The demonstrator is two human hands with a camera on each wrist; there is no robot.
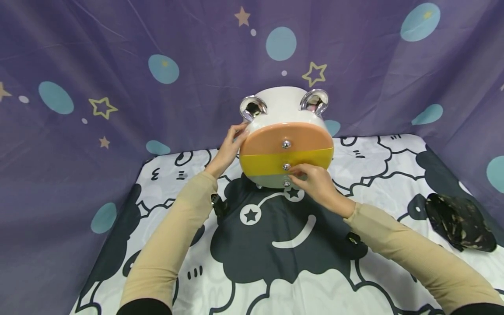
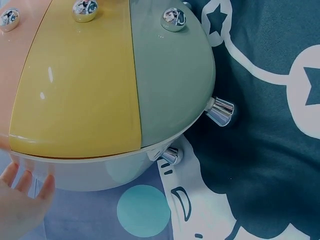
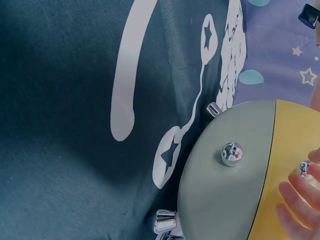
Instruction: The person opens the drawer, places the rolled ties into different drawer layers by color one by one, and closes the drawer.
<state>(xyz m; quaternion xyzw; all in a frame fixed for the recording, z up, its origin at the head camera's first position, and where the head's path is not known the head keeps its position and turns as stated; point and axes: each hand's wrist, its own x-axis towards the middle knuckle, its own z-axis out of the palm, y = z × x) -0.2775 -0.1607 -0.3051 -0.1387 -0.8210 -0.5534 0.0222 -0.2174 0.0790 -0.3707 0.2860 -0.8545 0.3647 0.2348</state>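
The tabletop [image 1: 393,183], under a black-and-white cartoon cloth, carries the round white drawer chest [image 1: 281,105], which stands near the far edge on short chrome feet with its three drawer fronts facing me. My left hand [image 1: 228,148] lies against its left side with relaxed fingers, holding nothing; I judge it is there to brace the chest so it stays put. My right hand [image 1: 316,181] is at the yellow drawer [image 1: 260,164], the middle one between the peach and the grey-green, its grip pinching the small chrome knob [image 1: 286,166]. A camouflage cap [image 1: 458,223] lies well apart, on my right. I can read no brand, label or writing anywhere.
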